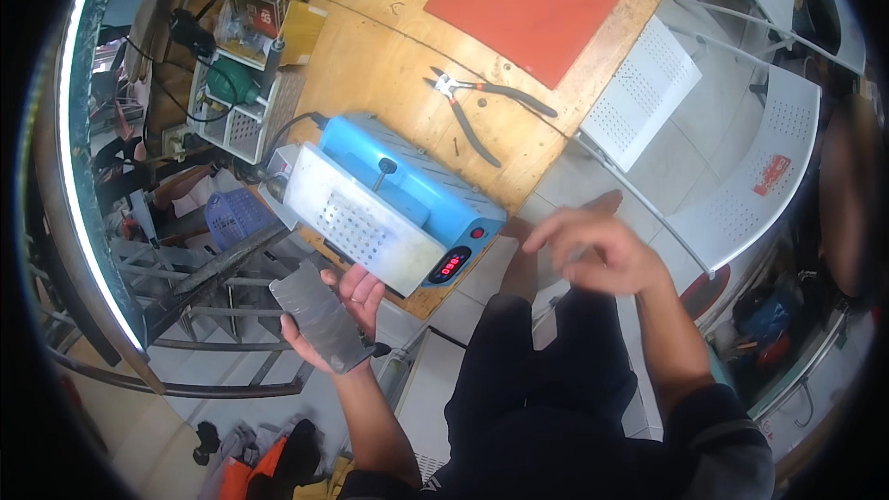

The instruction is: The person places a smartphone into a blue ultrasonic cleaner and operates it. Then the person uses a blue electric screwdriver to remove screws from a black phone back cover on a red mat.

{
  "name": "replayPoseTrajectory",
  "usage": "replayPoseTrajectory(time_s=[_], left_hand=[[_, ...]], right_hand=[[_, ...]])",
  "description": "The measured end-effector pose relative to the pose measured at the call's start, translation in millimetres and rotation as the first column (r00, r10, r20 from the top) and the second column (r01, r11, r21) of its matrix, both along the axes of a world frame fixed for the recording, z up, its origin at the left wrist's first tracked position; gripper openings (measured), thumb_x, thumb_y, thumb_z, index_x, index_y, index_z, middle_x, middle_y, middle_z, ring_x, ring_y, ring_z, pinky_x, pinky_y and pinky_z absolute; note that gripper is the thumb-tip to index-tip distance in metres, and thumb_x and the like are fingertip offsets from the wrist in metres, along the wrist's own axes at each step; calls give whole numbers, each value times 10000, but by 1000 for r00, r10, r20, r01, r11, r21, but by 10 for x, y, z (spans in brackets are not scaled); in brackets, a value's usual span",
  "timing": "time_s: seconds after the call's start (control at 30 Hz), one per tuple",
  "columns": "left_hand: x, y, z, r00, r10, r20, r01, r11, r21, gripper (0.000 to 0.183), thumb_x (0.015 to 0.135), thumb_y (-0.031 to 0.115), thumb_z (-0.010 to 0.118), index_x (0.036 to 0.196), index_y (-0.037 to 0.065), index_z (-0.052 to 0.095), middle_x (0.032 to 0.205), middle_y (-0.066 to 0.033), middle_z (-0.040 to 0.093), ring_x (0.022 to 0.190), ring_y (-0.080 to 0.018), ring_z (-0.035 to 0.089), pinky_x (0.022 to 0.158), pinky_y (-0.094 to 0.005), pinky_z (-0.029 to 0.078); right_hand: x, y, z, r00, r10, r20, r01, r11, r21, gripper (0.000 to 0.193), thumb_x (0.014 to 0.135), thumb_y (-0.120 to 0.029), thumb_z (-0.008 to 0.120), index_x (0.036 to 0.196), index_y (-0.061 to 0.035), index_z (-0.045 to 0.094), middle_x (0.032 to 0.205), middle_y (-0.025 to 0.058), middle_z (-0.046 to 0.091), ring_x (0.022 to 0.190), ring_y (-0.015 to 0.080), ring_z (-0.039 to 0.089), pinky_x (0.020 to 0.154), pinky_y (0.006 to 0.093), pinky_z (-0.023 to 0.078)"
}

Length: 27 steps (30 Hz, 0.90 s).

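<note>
My left hand (359, 296) grips a dark grey, phone-sized flat panel (321, 319) with a streaked, worn surface, fingers on one long edge and thumb on the other. It is tilted, just off the near left corner of a blue machine (440, 187). That machine has a pale perforated plate (375, 222) on its front, a red lit display (451, 264) and a red button. Slightly blurred, my right hand (595, 248) hovers over my lap, right of the machine. Its fingers are loosely bent and apart, and nothing shows in them.
Diagonal-cutting pliers (482, 102) lie spread on the wooden bench (366, 65) behind the machine, near a red-orange mat (537, 9). A cluttered organiser (231, 97) and cables stand left. Perforated white chairs (639, 93) are at the right, a purple basket (239, 218) at the left.
</note>
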<state>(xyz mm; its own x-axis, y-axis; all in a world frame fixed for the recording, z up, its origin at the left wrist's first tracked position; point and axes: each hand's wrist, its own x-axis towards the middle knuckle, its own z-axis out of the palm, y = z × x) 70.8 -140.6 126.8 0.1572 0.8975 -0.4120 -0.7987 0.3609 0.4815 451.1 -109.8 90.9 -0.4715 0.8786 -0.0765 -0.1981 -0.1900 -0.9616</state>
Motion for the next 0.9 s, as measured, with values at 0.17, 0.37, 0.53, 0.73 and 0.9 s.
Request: replayPoseTrajectory(time_s=[0.17, 0.37, 0.53, 0.73, 0.9], left_hand=[[8, 34, 36, 999, -44, 25, 44, 999, 14, 759, 943, 574, 570, 1352, -46, 413, 1486, -432, 380, 1425, -559, 371, 1217, -615, 276], [104, 39, 171, 999, -40, -31, 39, 999, -8, 735, 948, 539, 589, 1347, -56, 426, 1505, -422, 364, 1464, -534, 324, 1245, -587, 238], [163, 51, 266, 996, -28, -81, 23, 997, -69, 740, 934, 545, 602, 1325, -71, 476, 1511, -404, 381, 1472, -505, 330, 1250, -565, 243], [174, 81, 459, 965, 3, -264, -58, 978, -199, 711, 924, 558, 587, 1276, -58, 553, 1471, -378, 441, 1427, -493, 395, 1217, -555, 314], [169, 89, 655, 881, -33, -472, -146, 930, -338, 736, 917, 659, 541, 1237, -3, 562, 1396, -307, 535, 1299, -452, 549, 1026, -516, 529]], right_hand=[[-208, -499, -103, 821, 125, 558, -372, 857, 356, 114, 766, -53, 707, 868, -4, 695, 1540, 145, 479, 1381, 301, 448, 1093, 467, 374], [-414, -492, -87, 745, 1, 667, -367, 836, 408, 168, 812, -127, 694, 921, -5, 732, 1556, 148, 465, 1373, 295, 450, 1065, 446, 374], [-524, -461, -132, 682, -244, 689, -314, 754, 577, 162, 776, -152, 715, 849, -8, 710, 1542, 155, 484, 1325, 310, 492, 1043, 472, 374], [-503, -682, -4, 644, -154, 749, -426, 741, 519, 199, 782, -159, 693, 947, -56, 734, 1444, 140, 548, 1210, 285, 534, 956, 449, 400], [-8, -1144, 228, 555, -121, 823, -407, 823, 396, 144, 875, -223, 660, 918, -86, 657, 1044, 84, 601, 1020, 254, 579, 858, 418, 426]])
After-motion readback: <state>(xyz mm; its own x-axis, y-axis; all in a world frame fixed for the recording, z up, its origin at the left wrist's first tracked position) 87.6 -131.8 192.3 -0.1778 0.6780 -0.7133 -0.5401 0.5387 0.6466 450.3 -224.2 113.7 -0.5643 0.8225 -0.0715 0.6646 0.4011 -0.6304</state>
